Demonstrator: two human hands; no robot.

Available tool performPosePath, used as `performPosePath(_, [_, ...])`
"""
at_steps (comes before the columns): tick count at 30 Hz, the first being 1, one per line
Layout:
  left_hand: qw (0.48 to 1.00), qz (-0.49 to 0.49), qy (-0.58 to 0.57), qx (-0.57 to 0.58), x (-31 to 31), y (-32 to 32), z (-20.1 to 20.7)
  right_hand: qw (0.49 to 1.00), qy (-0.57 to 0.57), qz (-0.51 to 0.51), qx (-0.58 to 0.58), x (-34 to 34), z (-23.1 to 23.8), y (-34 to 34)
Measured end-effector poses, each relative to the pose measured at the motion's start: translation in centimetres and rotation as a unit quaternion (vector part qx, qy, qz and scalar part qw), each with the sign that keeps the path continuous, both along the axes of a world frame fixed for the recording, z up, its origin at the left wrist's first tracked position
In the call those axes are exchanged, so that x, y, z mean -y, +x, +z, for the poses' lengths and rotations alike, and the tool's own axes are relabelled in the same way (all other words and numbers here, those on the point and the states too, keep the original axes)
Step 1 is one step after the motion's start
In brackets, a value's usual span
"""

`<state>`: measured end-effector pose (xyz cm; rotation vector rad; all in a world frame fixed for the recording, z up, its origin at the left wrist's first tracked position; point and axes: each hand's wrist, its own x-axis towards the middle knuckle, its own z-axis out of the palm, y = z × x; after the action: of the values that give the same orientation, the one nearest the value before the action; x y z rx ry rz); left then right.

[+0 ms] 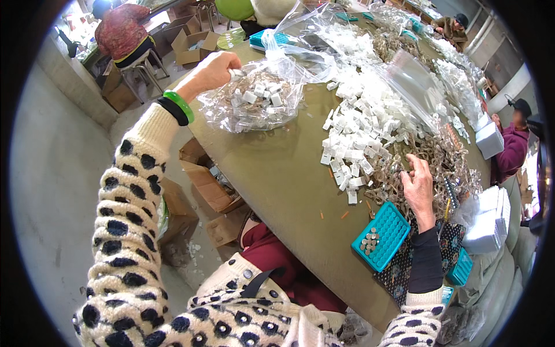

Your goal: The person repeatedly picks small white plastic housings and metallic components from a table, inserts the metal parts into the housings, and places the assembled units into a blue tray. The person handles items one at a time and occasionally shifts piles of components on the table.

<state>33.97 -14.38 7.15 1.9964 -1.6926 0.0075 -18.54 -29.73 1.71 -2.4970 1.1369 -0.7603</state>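
My left hand [213,74] is at the far left of the table, closed on a small white piece [236,74]. It is over a clear plastic bag [231,115] that holds white blocks and brownish bits. To the right, my right hand [418,188] has its fingers apart, at a heap of tangled brownish pieces [393,173]. Beside that heap spreads a large pile of small white blocks [361,124]. A teal tray [390,228] with rows of holes lies just left of my right wrist, several small round metallic pieces [369,240] in its near-left part.
Stacked white trays [488,217] stand at the right edge, near another teal tray [461,267]. Another teal tray [277,39] is behind the bag. Cardboard boxes [211,179] sit on the floor at the left. Other people work across the table [511,144] and behind [124,34].
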Motion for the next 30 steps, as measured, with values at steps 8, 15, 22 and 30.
performPosePath(8, [0.965, 0.214, -0.144, 0.051, 1.1, 2.4, -0.3, 0.999, -0.040, 0.000, -0.013, 0.9, -0.7, -0.6])
performPosePath(15, [0.957, 0.180, -0.200, 0.109, -0.2, 0.2, 1.3, 0.999, 0.000, -0.025, -0.034, 0.6, -0.4, -1.1])
performPosePath(22, [0.976, -0.130, -0.073, 0.160, -4.4, -10.7, -0.9, 0.904, 0.340, -0.085, 0.243, 0.2, 1.6, -1.6])
performPosePath(30, [0.988, -0.028, -0.093, 0.122, -5.6, -9.2, 1.4, 0.711, 0.539, -0.013, 0.452, -0.1, 1.8, -2.7])
